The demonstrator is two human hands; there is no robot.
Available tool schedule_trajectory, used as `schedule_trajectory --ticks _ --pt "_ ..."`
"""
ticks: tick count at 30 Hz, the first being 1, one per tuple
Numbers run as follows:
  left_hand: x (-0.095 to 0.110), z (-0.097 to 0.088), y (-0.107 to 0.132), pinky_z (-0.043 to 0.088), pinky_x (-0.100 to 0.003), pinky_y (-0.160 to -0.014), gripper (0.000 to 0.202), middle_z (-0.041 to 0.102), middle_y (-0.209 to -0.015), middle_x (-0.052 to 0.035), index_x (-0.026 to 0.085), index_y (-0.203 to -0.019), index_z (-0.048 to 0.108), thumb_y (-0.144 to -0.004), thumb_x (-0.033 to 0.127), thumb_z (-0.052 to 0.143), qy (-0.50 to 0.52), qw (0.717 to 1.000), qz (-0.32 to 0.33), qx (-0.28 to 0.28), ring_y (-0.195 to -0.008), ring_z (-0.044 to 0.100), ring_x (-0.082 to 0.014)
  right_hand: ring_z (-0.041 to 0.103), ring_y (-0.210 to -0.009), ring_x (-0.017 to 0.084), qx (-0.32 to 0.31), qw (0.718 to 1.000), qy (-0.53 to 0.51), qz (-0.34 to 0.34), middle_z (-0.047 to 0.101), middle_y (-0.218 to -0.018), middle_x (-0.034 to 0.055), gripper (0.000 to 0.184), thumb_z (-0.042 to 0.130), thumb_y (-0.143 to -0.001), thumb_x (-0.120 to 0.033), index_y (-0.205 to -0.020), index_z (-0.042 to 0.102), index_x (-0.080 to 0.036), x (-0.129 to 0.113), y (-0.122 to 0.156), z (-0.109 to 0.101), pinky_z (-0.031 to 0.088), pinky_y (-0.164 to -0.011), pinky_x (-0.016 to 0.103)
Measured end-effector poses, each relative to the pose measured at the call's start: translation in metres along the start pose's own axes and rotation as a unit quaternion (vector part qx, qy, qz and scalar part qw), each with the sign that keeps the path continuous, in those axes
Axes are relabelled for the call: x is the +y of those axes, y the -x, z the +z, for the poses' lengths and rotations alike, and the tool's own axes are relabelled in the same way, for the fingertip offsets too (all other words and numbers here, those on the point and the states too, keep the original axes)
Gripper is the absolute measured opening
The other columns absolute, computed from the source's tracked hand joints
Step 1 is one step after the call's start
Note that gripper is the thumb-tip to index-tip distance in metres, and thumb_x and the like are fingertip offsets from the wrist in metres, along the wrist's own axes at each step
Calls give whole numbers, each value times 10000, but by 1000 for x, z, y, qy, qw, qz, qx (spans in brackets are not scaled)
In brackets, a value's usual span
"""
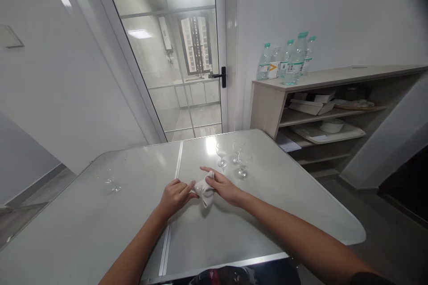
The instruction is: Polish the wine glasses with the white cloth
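My left hand pinches one end of a clear stemmed glass, its fingers closed at the stem or foot. My right hand is closed around a white cloth, thumb on top and index finger stretched out. The cloth wraps the glass's other end, so most of its bowl is hidden. Both hands are above the middle of the table, just right of its metal seam. Beyond my right hand, several clear stemmed glasses stand upright, among them a near glass and a left glass.
More clear glassware is on the left of the pale glossy table. A metal strip runs across the tabletop. At the right stands a wooden shelf unit with several plastic bottles on top. Behind is a glazed door.
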State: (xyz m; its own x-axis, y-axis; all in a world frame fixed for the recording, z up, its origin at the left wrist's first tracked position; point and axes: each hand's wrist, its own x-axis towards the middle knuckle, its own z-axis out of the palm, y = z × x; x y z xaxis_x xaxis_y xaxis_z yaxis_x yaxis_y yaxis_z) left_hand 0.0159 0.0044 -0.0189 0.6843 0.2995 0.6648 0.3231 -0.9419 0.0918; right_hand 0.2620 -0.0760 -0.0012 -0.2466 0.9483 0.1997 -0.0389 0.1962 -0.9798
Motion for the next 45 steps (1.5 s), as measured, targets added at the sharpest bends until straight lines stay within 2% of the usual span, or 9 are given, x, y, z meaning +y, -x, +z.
schedule_trajectory --ticks 4,9,11,18,23,28,34,41,45 --pt "5 -5 -7 335 -248 -596 357 484 -560 44 154 -911 773 -933 498 680 117 982 -115 -93 -534 382 -94 558 -758 159 -84 981 167 -46 604 -857 -6 693 555 -1020 -414 -1630 284 -229 -3 2 -6 508 -869 353" --pt "2 -18 -15 187 -250 -504 593 324 -510 53 114 -605 639 -909 623 624 380 831 -291 -283 -511 242 -74 614 -788 155 -244 835 441 -220 673 -868 -15 668 501 -973 -101 -1603 364 -277 -3 4 -11 254 -1201 586" --pt "1 -18 -13 186 -252 -501 608 339 -495 48 111 -595 640 -913 628 608 386 826 -295 -286 -504 248 -75 635 -818 152 -248 814 461 -252 701 -910 -1 667 454 -950 -40 -1570 427 -284 -1 5 -8 205 -1223 596" --pt "-2 1 1 376 -250 -616 322 579 -562 28 177 -1022 775 -926 475 702 26 998 -58 -13 -518 441 -97 621 -792 174 3 999 18 -48 663 -932 16 531 691 -932 -366 -1429 551 -243 7 1 7 517 -771 326" --pt "-3 -5 2 412 -264 -656 241 607 -628 12 196 -1138 725 -974 363 668 -92 995 46 -1 -568 548 -114 589 -784 157 51 992 -115 23 597 -855 -7 587 693 -940 -455 -1445 509 -218 8 0 12 494 -779 298" --pt "2 -8 -5 365 -258 -610 389 584 -592 22 155 -1014 776 -919 522 694 97 982 -130 -94 -544 460 -107 591 -812 182 -46 978 180 -95 669 -977 30 654 644 -901 -208 -1529 467 -264 3 3 2 496 -868 362" --pt "5 -15 -14 203 -252 -473 646 405 -457 27 122 -545 594 -916 650 603 436 794 -333 -262 -438 289 -70 618 -826 182 -178 851 426 -250 713 -878 10 805 487 -818 19 -1555 467 -303 1 4 -11 286 -1175 538" --pt "12 0 -9 464 -272 -701 313 716 -786 -76 186 -1066 772 -954 446 638 126 972 -192 -57 -738 625 -177 605 -715 172 124 992 -7 -12 650 -835 2 527 713 -862 -334 -1361 594 -214 12 -4 13 509 -711 307" --pt "14 0 -8 357 -241 -571 308 581 -588 -9 163 -831 770 -934 431 659 147 962 -215 -87 -562 476 -122 562 -668 146 85 994 -63 19 579 -778 -28 625 735 -870 -459 -1406 542 -199 3 -3 8 475 -657 276"
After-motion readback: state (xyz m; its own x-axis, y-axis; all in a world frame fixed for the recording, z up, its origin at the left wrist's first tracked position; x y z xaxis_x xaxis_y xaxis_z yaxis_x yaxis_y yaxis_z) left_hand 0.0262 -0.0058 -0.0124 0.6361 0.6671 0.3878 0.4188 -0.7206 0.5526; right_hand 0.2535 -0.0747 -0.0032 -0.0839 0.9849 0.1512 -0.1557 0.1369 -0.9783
